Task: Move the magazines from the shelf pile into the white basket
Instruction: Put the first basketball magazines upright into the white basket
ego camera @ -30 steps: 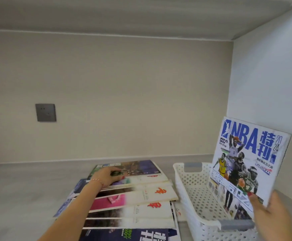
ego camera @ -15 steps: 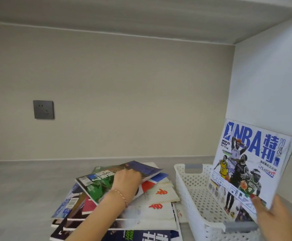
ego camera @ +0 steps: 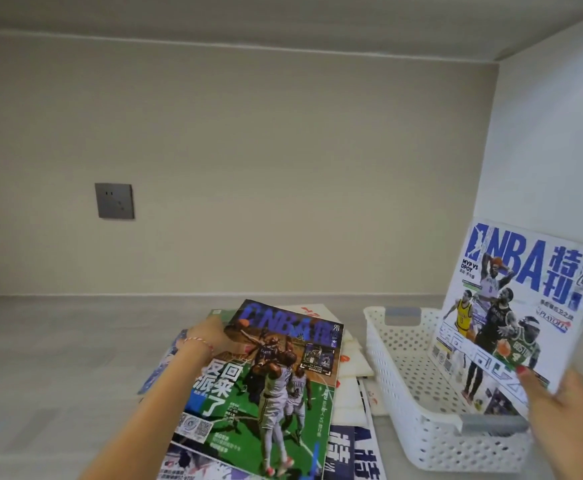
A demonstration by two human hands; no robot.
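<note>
A pile of magazines (ego camera: 350, 386) lies on the shelf, left of the white perforated basket (ego camera: 401, 386). My left hand (ego camera: 207, 336) grips the left edge of a green-and-blue basketball magazine (ego camera: 269, 386), lifted clear above the pile with its cover facing me. My right hand (ego camera: 560, 414) holds a white NBA magazine (ego camera: 522, 306) by its lower corner. That magazine stands upright inside the basket, leaning toward the right wall. The basket's floor beside it shows bare.
The shelf floor (ego camera: 58, 358) stretches away to the left. A grey wall socket (ego camera: 114, 200) sits on the back wall. The side wall (ego camera: 553, 133) rises close behind the basket. The shelf's ceiling is low overhead.
My left hand picked the top magazine off the pile and raised it toward me, cover up. The right hand kept the white NBA magazine upright in the basket.
</note>
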